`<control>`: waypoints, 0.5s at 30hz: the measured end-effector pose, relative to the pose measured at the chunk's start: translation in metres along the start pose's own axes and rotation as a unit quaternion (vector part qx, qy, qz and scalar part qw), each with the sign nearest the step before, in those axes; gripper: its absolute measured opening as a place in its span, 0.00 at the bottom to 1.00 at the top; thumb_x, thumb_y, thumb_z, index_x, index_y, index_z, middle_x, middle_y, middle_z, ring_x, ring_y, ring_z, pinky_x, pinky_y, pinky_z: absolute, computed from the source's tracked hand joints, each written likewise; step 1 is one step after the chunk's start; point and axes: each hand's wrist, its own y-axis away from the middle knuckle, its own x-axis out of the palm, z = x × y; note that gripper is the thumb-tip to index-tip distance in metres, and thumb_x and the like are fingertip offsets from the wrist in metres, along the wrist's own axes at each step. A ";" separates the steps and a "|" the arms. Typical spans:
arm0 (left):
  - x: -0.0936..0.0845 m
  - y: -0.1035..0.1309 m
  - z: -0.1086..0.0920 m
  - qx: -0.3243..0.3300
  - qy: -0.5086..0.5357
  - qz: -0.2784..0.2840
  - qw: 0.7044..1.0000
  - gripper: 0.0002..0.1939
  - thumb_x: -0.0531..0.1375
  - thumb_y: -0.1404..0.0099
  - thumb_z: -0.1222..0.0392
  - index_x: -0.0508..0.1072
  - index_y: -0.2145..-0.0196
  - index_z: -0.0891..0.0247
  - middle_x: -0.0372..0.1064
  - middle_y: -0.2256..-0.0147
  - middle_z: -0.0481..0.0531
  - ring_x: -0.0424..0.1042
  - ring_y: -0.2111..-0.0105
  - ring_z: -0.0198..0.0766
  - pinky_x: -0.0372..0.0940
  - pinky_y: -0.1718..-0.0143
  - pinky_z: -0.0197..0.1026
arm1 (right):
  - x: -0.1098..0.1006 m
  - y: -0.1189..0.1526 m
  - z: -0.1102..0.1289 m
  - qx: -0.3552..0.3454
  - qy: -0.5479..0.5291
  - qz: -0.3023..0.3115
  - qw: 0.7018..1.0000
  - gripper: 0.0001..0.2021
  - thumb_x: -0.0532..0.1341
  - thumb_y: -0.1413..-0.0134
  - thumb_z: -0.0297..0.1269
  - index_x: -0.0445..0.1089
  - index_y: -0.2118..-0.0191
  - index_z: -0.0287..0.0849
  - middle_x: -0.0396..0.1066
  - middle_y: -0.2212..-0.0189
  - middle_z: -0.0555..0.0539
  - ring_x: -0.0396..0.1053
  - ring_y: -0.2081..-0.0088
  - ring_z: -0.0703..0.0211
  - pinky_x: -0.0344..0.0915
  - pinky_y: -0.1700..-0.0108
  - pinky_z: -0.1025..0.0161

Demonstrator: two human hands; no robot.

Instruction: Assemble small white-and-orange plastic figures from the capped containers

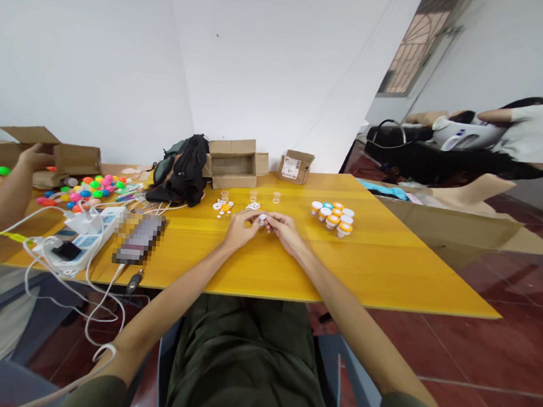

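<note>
Left fingers (254, 223), right fingers (273, 219) | gripping white piece (263, 218) | details too small to tell

Makeshift workroom – boxes (233, 163), loose parts (225, 207) – table (388, 269)

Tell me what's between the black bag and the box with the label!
A bigger open cardboard box stands there; the head view shows it.
</note>
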 end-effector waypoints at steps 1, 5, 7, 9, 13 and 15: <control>0.000 0.000 0.001 -0.001 0.004 -0.002 1.000 0.11 0.60 0.36 0.65 0.81 0.59 0.60 0.79 0.65 0.52 0.76 0.66 0.38 0.73 0.64 0.39 | 0.001 0.001 0.001 0.001 -0.003 0.001 1.000 0.14 0.74 0.63 0.47 0.80 0.70 0.44 0.75 0.74 0.49 0.67 0.73 0.62 0.64 0.70 0.64; 0.000 0.000 0.005 -0.024 0.026 -0.015 0.999 0.11 0.60 0.36 0.64 0.81 0.58 0.60 0.79 0.62 0.54 0.78 0.65 0.39 0.74 0.63 0.40 | 0.005 0.003 0.004 -0.004 -0.001 0.011 1.000 0.15 0.73 0.62 0.48 0.80 0.68 0.44 0.76 0.72 0.48 0.68 0.71 0.60 0.65 0.68 0.62; 0.001 0.000 0.007 -0.038 0.039 -0.014 0.998 0.11 0.60 0.35 0.63 0.81 0.58 0.61 0.79 0.61 0.54 0.78 0.64 0.39 0.74 0.62 0.41 | 0.006 0.004 0.004 -0.015 0.018 0.014 1.000 0.16 0.73 0.62 0.50 0.80 0.67 0.45 0.76 0.72 0.48 0.67 0.71 0.60 0.65 0.68 0.63; 0.002 0.000 0.008 -0.043 0.048 -0.009 0.998 0.11 0.61 0.36 0.63 0.81 0.58 0.61 0.79 0.62 0.53 0.77 0.65 0.39 0.74 0.62 0.40 | 0.006 0.004 0.004 -0.028 0.043 0.010 0.999 0.17 0.73 0.62 0.52 0.80 0.69 0.45 0.75 0.74 0.49 0.66 0.72 0.61 0.64 0.70 0.63; 0.002 -0.002 0.006 -0.035 0.052 -0.007 0.998 0.10 0.62 0.39 0.66 0.81 0.60 0.61 0.75 0.67 0.52 0.74 0.67 0.36 0.71 0.66 0.37 | 0.004 0.002 0.004 -0.051 0.084 0.003 0.995 0.20 0.70 0.60 0.58 0.77 0.74 0.43 0.71 0.79 0.50 0.64 0.75 0.62 0.64 0.72 0.63; 0.001 -0.003 0.004 -0.040 0.058 -0.009 0.997 0.10 0.61 0.41 0.68 0.81 0.63 0.61 0.75 0.66 0.51 0.74 0.66 0.35 0.70 0.65 0.36 | 0.004 0.002 0.004 -0.061 0.102 0.006 0.993 0.22 0.69 0.59 0.60 0.75 0.76 0.43 0.70 0.80 0.51 0.64 0.76 0.62 0.64 0.73 0.63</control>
